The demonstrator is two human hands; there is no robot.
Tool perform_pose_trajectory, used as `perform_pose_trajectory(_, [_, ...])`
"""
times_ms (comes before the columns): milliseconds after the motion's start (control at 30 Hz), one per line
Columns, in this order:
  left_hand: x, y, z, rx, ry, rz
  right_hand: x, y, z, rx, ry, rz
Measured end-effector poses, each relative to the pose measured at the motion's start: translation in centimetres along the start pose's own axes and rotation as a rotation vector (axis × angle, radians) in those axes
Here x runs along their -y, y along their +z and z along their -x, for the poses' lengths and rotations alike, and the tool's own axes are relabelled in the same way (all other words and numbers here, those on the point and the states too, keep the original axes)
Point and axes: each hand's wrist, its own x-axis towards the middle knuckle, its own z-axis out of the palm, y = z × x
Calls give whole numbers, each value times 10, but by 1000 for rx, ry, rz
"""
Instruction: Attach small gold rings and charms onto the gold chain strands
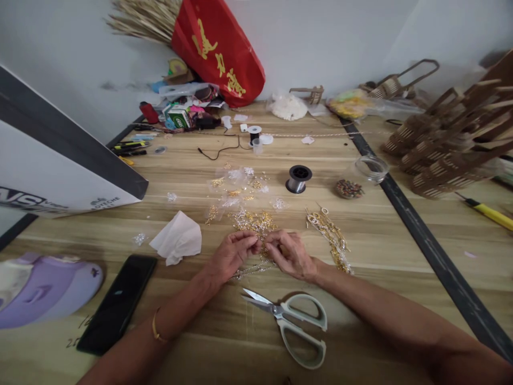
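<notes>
My left hand [236, 251] and my right hand [292, 253] face each other above the table, fingertips pinched and almost touching. Whatever lies between the fingers is too small to name. Just beyond them spreads a pile of gold and silver beads [256, 220]. Below my hands lies a silver bead chain [252, 271], partly covered by my right hand. Several gold and silver bead strands [334, 240] lie to the right of my right hand. Scissors with pale handles [304, 329] rest partly spread, nearer to me.
A wire spool [298, 179], a heap of dark beads [349, 188] and a glass jar [372, 169] stand farther back. On the left are a white cloth [178, 238], a black phone [118, 305] and a large white box [60, 160]. Woven baskets [436, 149] crowd the right.
</notes>
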Motion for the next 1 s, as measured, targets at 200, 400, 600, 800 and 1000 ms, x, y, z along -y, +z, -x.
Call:
perform_pose_trajectory(200, [-2,-1,-1,-45,64,-56,-2,0,1,27,3,26])
perform_pose_trajectory(400, [-1,0,0,-87,93,-96,-4,0,-1,18,-12,22])
perform_pose_trajectory(600, [-1,-1,-1,-123,96,-116,-5,2,-2,10,-48,21])
perform_pose_trajectory(800, [-1,-1,-2,-122,91,-119,-6,2,-2,3,-54,28])
perform_pose_trajectory(1000, [-1,-1,-1,-115,87,-155,-7,2,-1,28,-29,36])
